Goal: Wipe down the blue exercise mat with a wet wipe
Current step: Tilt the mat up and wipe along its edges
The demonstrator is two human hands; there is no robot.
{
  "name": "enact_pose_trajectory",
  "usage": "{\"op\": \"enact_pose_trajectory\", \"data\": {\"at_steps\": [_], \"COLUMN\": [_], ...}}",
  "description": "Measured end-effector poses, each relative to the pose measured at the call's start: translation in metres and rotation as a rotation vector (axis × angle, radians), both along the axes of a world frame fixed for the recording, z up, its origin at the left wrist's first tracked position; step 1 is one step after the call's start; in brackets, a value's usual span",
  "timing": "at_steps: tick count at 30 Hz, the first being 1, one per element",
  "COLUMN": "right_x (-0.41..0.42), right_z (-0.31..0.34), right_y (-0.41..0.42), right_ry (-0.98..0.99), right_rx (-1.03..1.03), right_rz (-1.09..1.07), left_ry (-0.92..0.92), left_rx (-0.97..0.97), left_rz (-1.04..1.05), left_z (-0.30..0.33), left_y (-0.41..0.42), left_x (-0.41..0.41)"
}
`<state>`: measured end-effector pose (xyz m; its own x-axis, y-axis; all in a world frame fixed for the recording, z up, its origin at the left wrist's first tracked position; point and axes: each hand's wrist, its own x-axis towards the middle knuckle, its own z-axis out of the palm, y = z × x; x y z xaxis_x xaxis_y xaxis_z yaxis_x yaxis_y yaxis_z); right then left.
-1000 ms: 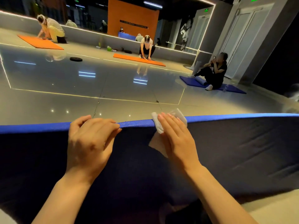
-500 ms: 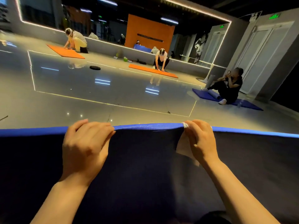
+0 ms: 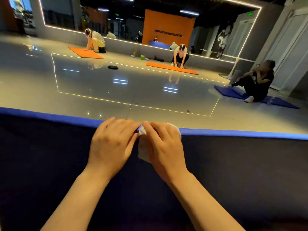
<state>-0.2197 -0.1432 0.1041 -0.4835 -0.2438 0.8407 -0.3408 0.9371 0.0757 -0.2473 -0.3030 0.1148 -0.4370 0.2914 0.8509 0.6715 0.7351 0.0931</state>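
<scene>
We see the mat (image 3: 233, 164) raised on edge before us, dark on its near face with a bright blue top edge, over the glossy floor (image 3: 100, 84). The white wipe (image 3: 143, 150) is crumpled over that edge — our right hand (image 3: 164, 147) curls its fingers (image 3: 154, 129) around it. Our left hand (image 3: 110, 144) grips the edge just beside, nearly touching.

orange wall (image 3: 168, 22) sign lettering, unreadable
</scene>
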Motion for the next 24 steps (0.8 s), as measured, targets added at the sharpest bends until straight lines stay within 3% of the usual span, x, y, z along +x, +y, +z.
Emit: {"op": "enact_pose_trajectory", "data": {"at_steps": [4,9,14,19,24], "right_x": [0.019,0.048,0.045,0.043,0.040], "right_z": [-0.005,-0.012,-0.022,-0.023,-0.016], "right_y": [0.061,0.156,0.084,-0.015,0.045], "right_ry": [-0.006,-0.071,0.029,-0.091,-0.059], "right_rx": [0.102,-0.152,-0.433,-0.322,-0.003], "right_rz": [-0.049,-0.185,-0.132,0.108,0.113], "left_ry": [0.062,0.157,0.208,0.180,0.203], "left_rx": [0.039,0.027,0.014,0.026,0.041], "left_rz": [-0.073,-0.098,-0.069,-0.051,-0.036], "left_z": [0.002,0.000,-0.002,-0.004,-0.005], "left_y": [-0.004,-0.005,0.002,0.002,0.001], "left_x": [0.004,0.018,0.035,0.033,0.031]}}
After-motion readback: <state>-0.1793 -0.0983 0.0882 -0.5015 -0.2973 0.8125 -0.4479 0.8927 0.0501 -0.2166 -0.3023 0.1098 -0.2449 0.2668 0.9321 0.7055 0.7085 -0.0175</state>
